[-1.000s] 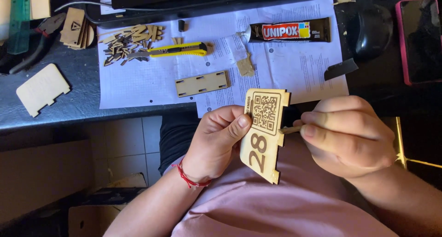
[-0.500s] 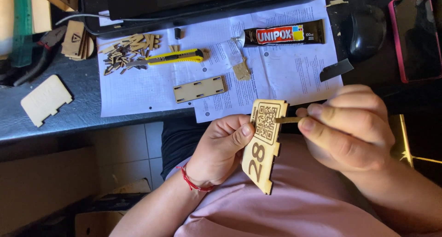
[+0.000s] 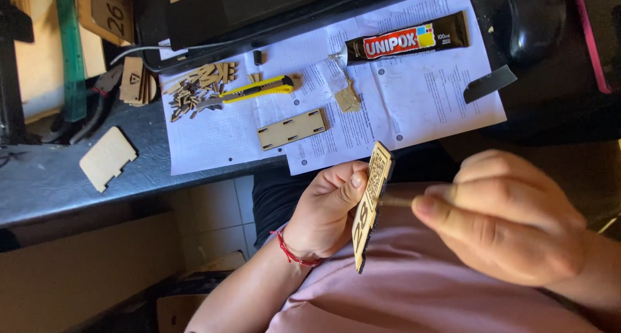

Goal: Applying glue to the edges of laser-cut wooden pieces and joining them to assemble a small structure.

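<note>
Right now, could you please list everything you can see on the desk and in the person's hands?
Engraved wooden tag: one, tan, held edge-on in left hand.
Thin stick: one, pale, pinched in right hand, at the tag.
Slotted wooden plate: one, tan, on papers.
Utility knife: one, yellow, on papers.
Small wooden pieces: a pile, tan, beside knife.
Glue tube: one, black, on papers.
Printed papers: several, white, on desk.
Blank wooden piece: one, pale, desk left.
Left hand: red wrist cord.
Right hand: blurred.

hands: two, left [image 3: 326, 210] and right [image 3: 511, 223]
engraved wooden plate [image 3: 369, 204]: one, held
thin stick [image 3: 396, 202]: one
glue tube [image 3: 407, 41]: one
yellow knife [image 3: 255, 90]: one
slotted wooden panel [image 3: 291, 129]: one
blank wooden tag [image 3: 108, 158]: one
</note>
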